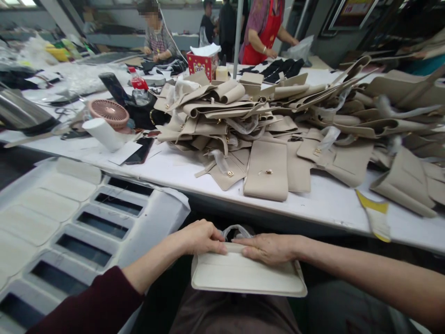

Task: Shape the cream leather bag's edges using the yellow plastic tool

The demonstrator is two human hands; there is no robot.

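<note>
A cream handbag [248,276] rests on my lap with its flat, long panel toward me. My left hand [203,239] grips its top edge, thumb on the near side and fingers curled behind. My right hand [271,248] holds the same edge further right, its fingers pressed on the panel and pointing left. Between the two hands a handle wrapped in clear plastic [238,228] arches up at the far side. The fingertips behind the bag are partly hidden.
A white-topped table [333,208] ahead carries a large heap of beige bag pieces [222,106], a pink fan [108,112], a phone [141,150] and a yellow-edged scraper-like tool [374,215]. At left stands a slotted rack [92,246] with cream panels. Other people work beyond.
</note>
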